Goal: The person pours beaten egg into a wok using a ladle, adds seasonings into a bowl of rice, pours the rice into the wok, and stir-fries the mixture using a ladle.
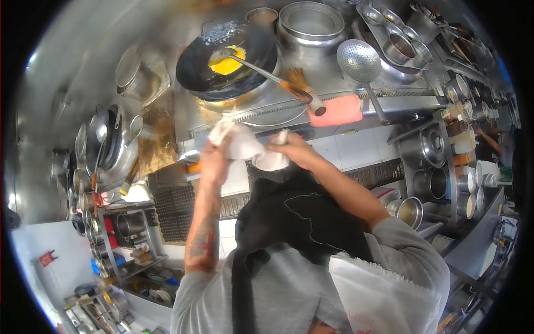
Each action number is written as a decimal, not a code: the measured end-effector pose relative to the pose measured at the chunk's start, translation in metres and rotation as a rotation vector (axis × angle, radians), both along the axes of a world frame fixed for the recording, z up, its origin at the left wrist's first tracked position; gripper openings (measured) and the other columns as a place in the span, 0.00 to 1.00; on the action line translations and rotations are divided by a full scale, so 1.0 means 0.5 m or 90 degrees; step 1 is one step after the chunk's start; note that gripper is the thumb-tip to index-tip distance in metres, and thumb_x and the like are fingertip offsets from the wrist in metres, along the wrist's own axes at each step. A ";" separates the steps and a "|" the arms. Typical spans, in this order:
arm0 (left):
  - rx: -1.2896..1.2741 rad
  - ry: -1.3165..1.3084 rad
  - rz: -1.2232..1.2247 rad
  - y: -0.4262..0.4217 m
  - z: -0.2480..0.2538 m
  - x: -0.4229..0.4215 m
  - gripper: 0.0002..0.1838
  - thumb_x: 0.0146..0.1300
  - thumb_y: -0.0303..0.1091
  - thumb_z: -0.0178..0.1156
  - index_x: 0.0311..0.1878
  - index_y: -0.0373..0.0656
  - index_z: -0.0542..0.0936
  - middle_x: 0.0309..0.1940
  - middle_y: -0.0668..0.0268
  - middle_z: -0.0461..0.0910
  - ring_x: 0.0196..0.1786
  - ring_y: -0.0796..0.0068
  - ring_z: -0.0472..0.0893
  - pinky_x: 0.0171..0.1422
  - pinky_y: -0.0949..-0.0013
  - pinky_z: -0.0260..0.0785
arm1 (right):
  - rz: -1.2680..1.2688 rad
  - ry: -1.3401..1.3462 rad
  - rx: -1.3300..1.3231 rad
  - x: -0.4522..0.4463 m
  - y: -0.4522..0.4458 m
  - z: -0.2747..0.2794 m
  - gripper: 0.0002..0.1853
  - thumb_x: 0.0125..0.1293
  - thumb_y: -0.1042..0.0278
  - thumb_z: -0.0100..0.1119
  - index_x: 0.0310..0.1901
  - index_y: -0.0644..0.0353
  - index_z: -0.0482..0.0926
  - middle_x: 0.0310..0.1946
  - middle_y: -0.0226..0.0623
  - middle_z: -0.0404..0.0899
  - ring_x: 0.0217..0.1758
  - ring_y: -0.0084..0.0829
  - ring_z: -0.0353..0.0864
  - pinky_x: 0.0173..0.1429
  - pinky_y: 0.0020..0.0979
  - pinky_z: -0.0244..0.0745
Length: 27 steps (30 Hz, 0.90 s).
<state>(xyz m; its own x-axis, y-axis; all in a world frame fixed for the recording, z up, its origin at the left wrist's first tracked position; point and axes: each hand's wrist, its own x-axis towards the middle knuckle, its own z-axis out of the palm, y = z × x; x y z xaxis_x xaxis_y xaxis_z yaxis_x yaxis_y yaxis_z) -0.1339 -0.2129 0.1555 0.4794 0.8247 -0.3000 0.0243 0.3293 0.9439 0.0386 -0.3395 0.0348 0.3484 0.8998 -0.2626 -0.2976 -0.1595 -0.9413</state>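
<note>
A white cloth [245, 143] is stretched between my two hands, just in front of the stove edge. My left hand [218, 149] is closed around its left end, where the fabric bunches up. On the other side my right hand [293, 149] pinches the cloth, and part of it hangs below the fingers. Beyond them a black wok [192, 69] sits on the burner with yellow egg [229, 61] in it. A ladle [261, 71] rests in the wok, its bowl on the egg and its wooden handle over the rim toward me.
Right of the wok lie a bamboo brush [303, 86], a pink cloth [336, 110] and a perforated skimmer [360, 61]. A large steel pot [311, 28] stands behind. Pans hang at left; shelves of pots [431, 183] stand right. Another person's arm [489, 139] shows far right.
</note>
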 end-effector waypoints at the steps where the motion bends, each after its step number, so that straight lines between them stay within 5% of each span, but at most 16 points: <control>1: 0.111 0.050 -0.013 0.043 -0.010 -0.032 0.17 0.69 0.38 0.64 0.54 0.35 0.80 0.38 0.62 0.85 0.36 0.77 0.84 0.34 0.73 0.75 | -0.001 0.005 0.004 0.020 -0.003 -0.014 0.23 0.60 0.57 0.74 0.48 0.67 0.81 0.43 0.41 0.83 0.46 0.29 0.82 0.55 0.30 0.74; 3: 0.194 0.203 0.080 0.120 -0.027 -0.105 0.10 0.70 0.35 0.62 0.44 0.37 0.85 0.27 0.66 0.85 0.26 0.79 0.82 0.30 0.73 0.75 | -0.116 -0.059 -0.141 0.064 -0.010 -0.017 0.18 0.60 0.59 0.74 0.40 0.67 0.83 0.39 0.41 0.84 0.43 0.29 0.83 0.52 0.30 0.76; 7: 0.032 -0.010 0.021 0.153 -0.081 -0.187 0.10 0.70 0.35 0.62 0.46 0.38 0.84 0.36 0.62 0.86 0.37 0.74 0.85 0.42 0.71 0.78 | -0.181 -0.209 0.027 0.110 -0.017 0.008 0.17 0.61 0.59 0.74 0.38 0.66 0.82 0.36 0.38 0.85 0.39 0.27 0.83 0.47 0.29 0.77; 11: -0.120 -0.165 -0.037 0.126 -0.074 -0.220 0.12 0.71 0.32 0.61 0.52 0.35 0.80 0.51 0.57 0.83 0.52 0.69 0.82 0.58 0.67 0.76 | -0.170 0.101 0.037 0.115 -0.020 0.094 0.14 0.64 0.58 0.71 0.37 0.62 0.82 0.35 0.35 0.84 0.38 0.23 0.83 0.47 0.24 0.77; 13: -0.127 -0.062 -0.060 0.111 -0.144 -0.209 0.15 0.72 0.33 0.59 0.56 0.33 0.77 0.54 0.57 0.81 0.55 0.68 0.81 0.60 0.66 0.74 | 0.048 -0.205 -0.055 0.113 -0.030 0.084 0.16 0.65 0.56 0.70 0.39 0.62 0.83 0.38 0.37 0.85 0.41 0.27 0.85 0.49 0.25 0.77; 14: -0.069 -0.009 -0.031 0.097 -0.172 -0.199 0.14 0.73 0.37 0.59 0.50 0.35 0.80 0.45 0.61 0.83 0.47 0.72 0.82 0.54 0.68 0.75 | 0.001 -0.479 -0.041 0.129 -0.024 0.001 0.19 0.65 0.53 0.69 0.41 0.64 0.83 0.38 0.40 0.86 0.44 0.30 0.86 0.50 0.27 0.77; 15: 0.043 0.123 -0.052 0.098 -0.196 -0.198 0.14 0.73 0.39 0.59 0.44 0.36 0.82 0.36 0.66 0.84 0.40 0.76 0.82 0.42 0.70 0.75 | 0.011 -0.482 -0.044 0.142 -0.024 -0.003 0.19 0.65 0.53 0.69 0.41 0.64 0.83 0.38 0.40 0.86 0.44 0.30 0.86 0.50 0.27 0.77; 17: 0.166 0.127 -0.029 0.081 -0.208 -0.192 0.14 0.73 0.39 0.59 0.38 0.37 0.83 0.29 0.69 0.82 0.31 0.81 0.80 0.28 0.72 0.70 | -0.065 -0.390 -0.126 0.146 -0.023 -0.005 0.23 0.63 0.50 0.69 0.44 0.67 0.83 0.42 0.44 0.86 0.45 0.32 0.86 0.52 0.29 0.78; 19: 0.171 0.132 0.001 0.060 -0.167 -0.189 0.14 0.73 0.39 0.59 0.38 0.37 0.83 0.28 0.70 0.82 0.29 0.82 0.78 0.26 0.74 0.68 | -0.043 -0.297 -0.141 0.129 -0.032 0.072 0.22 0.66 0.51 0.67 0.47 0.65 0.84 0.45 0.43 0.85 0.46 0.33 0.86 0.53 0.30 0.79; 22: 0.178 0.099 0.078 0.007 -0.075 -0.130 0.14 0.73 0.40 0.59 0.38 0.38 0.83 0.25 0.71 0.80 0.24 0.85 0.75 0.23 0.75 0.64 | -0.099 0.086 -0.005 0.113 -0.046 0.131 0.21 0.71 0.55 0.62 0.54 0.65 0.79 0.48 0.37 0.84 0.46 0.27 0.84 0.53 0.31 0.78; 23: 0.177 0.068 0.125 -0.006 -0.062 -0.119 0.15 0.74 0.40 0.59 0.37 0.38 0.82 0.24 0.71 0.80 0.22 0.87 0.73 0.23 0.76 0.62 | -0.096 0.086 -0.010 0.108 -0.049 0.118 0.21 0.71 0.55 0.62 0.54 0.65 0.79 0.48 0.37 0.84 0.46 0.27 0.84 0.53 0.31 0.78; 24: 0.190 0.113 -0.019 0.048 -0.167 -0.168 0.16 0.73 0.42 0.59 0.38 0.37 0.82 0.23 0.70 0.80 0.22 0.86 0.74 0.23 0.76 0.64 | -0.066 -0.023 -0.030 0.108 -0.047 0.088 0.22 0.71 0.55 0.62 0.55 0.67 0.78 0.49 0.36 0.84 0.47 0.26 0.83 0.54 0.30 0.77; 27: 0.071 0.020 0.046 0.073 -0.219 -0.148 0.17 0.73 0.44 0.59 0.36 0.37 0.81 0.23 0.69 0.80 0.21 0.85 0.73 0.22 0.75 0.64 | -0.061 -0.131 -0.052 0.130 -0.039 0.007 0.25 0.71 0.55 0.62 0.58 0.70 0.76 0.49 0.34 0.82 0.51 0.23 0.79 0.59 0.27 0.72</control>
<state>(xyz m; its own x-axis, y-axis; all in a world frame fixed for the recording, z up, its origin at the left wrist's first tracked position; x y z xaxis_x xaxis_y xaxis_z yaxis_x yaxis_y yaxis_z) -0.2077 -0.1762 0.0460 0.4102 0.8855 -0.2183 0.0339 0.2243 0.9739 0.1035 -0.3590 0.0385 0.4849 0.8387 -0.2480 -0.1189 -0.2177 -0.9687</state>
